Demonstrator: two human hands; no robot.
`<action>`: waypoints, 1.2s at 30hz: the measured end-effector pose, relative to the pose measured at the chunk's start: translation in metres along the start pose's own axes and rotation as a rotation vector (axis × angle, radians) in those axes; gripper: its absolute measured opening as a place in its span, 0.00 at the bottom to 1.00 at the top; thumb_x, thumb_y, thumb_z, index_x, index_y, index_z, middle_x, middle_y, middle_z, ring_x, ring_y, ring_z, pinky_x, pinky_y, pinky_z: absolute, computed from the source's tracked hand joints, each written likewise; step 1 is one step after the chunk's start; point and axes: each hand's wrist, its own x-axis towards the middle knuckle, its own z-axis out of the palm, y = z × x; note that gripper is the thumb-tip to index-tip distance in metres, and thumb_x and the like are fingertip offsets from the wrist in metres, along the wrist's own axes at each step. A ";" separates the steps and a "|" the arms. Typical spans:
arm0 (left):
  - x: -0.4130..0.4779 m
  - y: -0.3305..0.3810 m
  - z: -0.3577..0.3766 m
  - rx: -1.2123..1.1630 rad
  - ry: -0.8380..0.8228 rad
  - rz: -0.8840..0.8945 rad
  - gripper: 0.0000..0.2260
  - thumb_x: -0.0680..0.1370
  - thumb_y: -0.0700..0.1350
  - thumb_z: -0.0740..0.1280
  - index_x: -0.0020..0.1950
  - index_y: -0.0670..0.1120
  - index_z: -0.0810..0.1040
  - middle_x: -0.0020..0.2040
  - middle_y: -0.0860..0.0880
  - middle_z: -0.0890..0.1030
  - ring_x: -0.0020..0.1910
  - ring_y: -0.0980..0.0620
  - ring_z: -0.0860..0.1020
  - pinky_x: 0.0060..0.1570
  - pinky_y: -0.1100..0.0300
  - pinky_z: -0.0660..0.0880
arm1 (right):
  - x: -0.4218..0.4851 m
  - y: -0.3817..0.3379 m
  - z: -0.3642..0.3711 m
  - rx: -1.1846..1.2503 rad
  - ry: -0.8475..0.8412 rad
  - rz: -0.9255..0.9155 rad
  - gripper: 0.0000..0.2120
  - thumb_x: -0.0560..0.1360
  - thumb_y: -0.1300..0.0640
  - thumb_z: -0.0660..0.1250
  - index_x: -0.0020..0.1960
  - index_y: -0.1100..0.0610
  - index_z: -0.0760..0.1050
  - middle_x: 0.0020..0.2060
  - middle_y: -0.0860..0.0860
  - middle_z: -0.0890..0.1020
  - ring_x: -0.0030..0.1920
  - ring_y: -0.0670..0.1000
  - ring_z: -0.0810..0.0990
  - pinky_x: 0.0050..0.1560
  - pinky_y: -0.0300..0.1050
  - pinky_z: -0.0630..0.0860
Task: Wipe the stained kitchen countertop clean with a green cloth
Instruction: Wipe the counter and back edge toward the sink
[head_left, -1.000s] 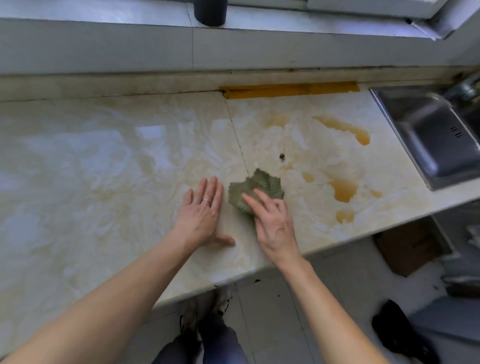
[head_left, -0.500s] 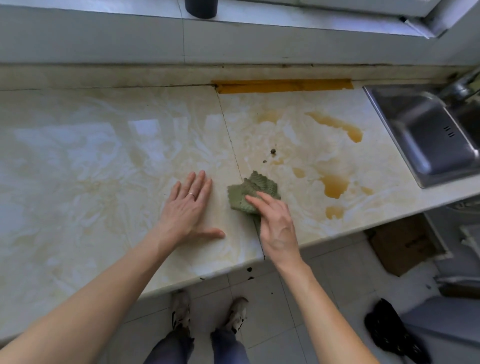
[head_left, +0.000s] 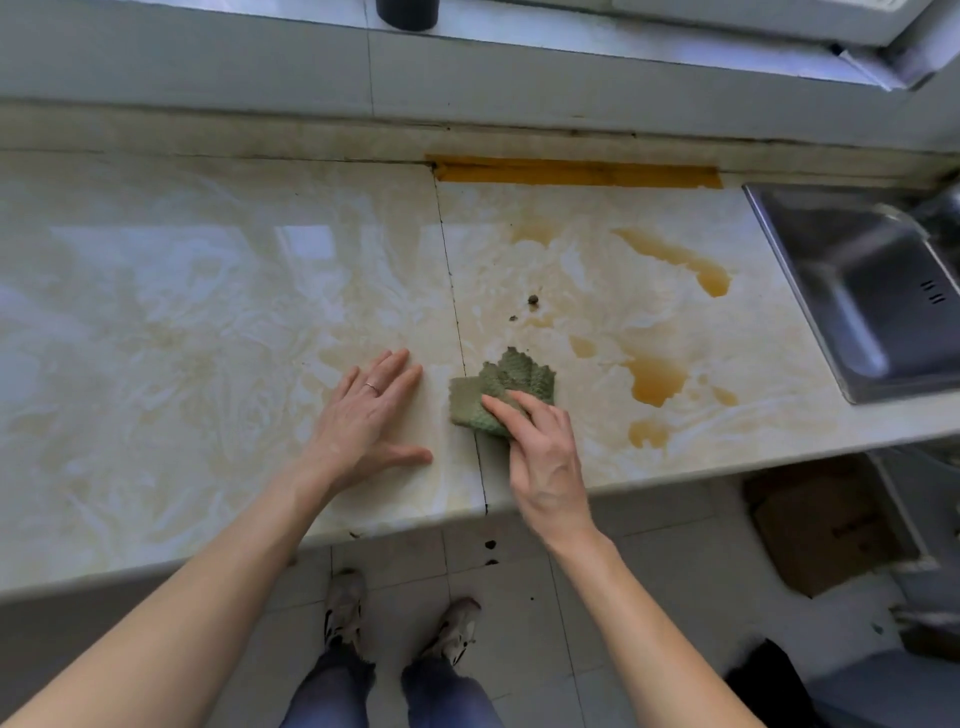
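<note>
the right hand covers the green cloth's near edge. right of the cloth, the sink is cropped.

Pale tiled floor, steel sink right, window sill behind

A steel sink sits at the bench's right end, a dark cup on the ledge behind it, a cardboard box on the floor.
</note>
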 end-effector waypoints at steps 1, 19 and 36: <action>0.000 0.000 0.001 -0.002 0.009 -0.005 0.49 0.67 0.69 0.66 0.79 0.52 0.46 0.78 0.54 0.42 0.77 0.54 0.42 0.72 0.57 0.36 | -0.014 -0.005 0.005 -0.035 -0.065 -0.072 0.27 0.73 0.68 0.60 0.68 0.49 0.73 0.65 0.53 0.74 0.60 0.53 0.69 0.60 0.47 0.69; 0.001 0.065 0.018 0.187 -0.157 -0.102 0.65 0.59 0.75 0.68 0.76 0.43 0.33 0.76 0.47 0.32 0.76 0.47 0.34 0.75 0.46 0.41 | -0.038 0.048 -0.012 -0.219 -0.281 -0.338 0.32 0.73 0.50 0.67 0.75 0.43 0.60 0.72 0.51 0.64 0.65 0.55 0.64 0.59 0.50 0.67; 0.001 0.067 0.017 0.166 -0.181 -0.143 0.65 0.58 0.73 0.70 0.76 0.45 0.31 0.76 0.49 0.31 0.76 0.50 0.33 0.75 0.49 0.39 | -0.021 0.075 -0.034 -0.088 -0.350 -0.243 0.35 0.70 0.51 0.73 0.73 0.43 0.63 0.65 0.53 0.67 0.61 0.52 0.66 0.61 0.50 0.67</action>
